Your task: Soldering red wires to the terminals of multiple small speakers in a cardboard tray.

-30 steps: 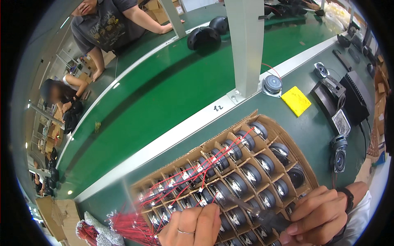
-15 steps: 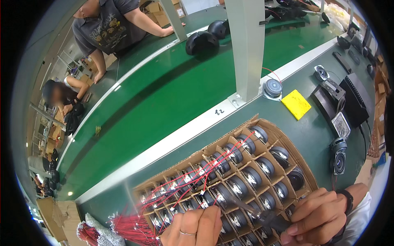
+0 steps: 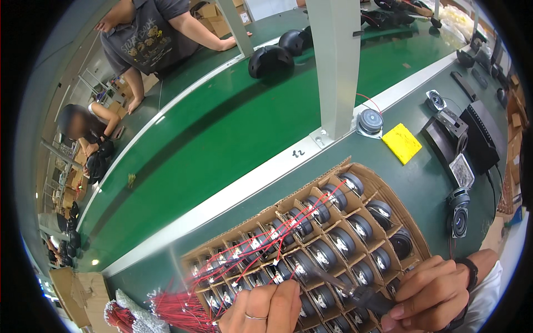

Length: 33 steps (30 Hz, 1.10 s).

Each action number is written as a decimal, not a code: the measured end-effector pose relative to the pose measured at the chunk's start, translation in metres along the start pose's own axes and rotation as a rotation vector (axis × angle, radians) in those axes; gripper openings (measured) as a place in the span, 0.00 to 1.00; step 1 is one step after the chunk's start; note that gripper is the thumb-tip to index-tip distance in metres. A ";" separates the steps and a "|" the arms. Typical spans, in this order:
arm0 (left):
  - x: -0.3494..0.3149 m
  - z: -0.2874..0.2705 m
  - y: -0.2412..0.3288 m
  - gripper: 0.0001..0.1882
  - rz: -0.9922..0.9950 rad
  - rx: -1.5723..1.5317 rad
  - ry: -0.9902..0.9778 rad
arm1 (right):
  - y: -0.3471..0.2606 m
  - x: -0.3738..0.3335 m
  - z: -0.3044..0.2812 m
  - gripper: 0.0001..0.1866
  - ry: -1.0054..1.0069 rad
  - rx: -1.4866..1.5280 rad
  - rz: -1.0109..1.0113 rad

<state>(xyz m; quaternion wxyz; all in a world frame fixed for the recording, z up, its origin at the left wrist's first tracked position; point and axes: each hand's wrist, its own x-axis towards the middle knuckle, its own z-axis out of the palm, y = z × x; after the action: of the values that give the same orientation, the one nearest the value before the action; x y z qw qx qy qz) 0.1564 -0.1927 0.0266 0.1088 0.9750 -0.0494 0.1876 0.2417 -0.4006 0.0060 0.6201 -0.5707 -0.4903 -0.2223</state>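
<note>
A cardboard box [image 3: 261, 210] with dividers holds several small round speakers [image 3: 340, 240], one to a cell, their silvery terminals showing. My left hand [image 3: 264, 309], with a ring on one finger, is closed in a pinch over the front cells. A short red wire [image 3: 293, 273] rises from its fingertips toward a speaker's terminal. In my right hand [image 3: 430, 294] is a soldering iron [image 3: 363, 297] with a black handle. Its metal shaft points left, the tip close to that same speaker; whether they touch I cannot tell. Red wires [image 3: 288, 225] lie across the back rows.
Bundles of red wires [image 3: 175, 311] lie left of the box. Beyond it are a loose speaker [image 3: 370, 122], a yellow sponge [image 3: 401, 144] and a black stand [image 3: 482, 136]. Past a metal post [image 3: 337, 66] runs a green conveyor belt [image 3: 222, 133] bearing black helmet-like shells [image 3: 271, 61]. Two people sit across.
Both hands and the soldering iron hold nearly the same place. The view has shifted slightly.
</note>
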 end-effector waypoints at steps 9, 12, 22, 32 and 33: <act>-0.001 0.000 0.000 0.12 -0.004 0.006 -0.007 | 0.000 -0.001 -0.004 0.16 -0.015 0.013 0.012; -0.002 -0.001 0.000 0.12 -0.007 0.014 -0.007 | -0.001 -0.001 -0.005 0.17 -0.020 0.009 0.021; -0.002 0.000 -0.001 0.12 0.011 -0.013 0.013 | -0.005 0.005 -0.013 0.16 -0.100 -0.021 0.080; -0.005 0.001 -0.004 0.11 0.026 0.013 0.076 | -0.003 0.005 -0.010 0.16 -0.066 -0.052 0.012; -0.005 0.006 -0.004 0.10 0.051 -0.006 0.103 | -0.009 0.006 -0.011 0.16 -0.062 -0.070 0.032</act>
<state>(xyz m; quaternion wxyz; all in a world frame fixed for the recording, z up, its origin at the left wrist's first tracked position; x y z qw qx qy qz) 0.1542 -0.1903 0.0182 0.1095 0.9620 -0.0693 0.2402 0.2401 -0.4114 0.0169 0.5877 -0.6064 -0.4920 -0.2115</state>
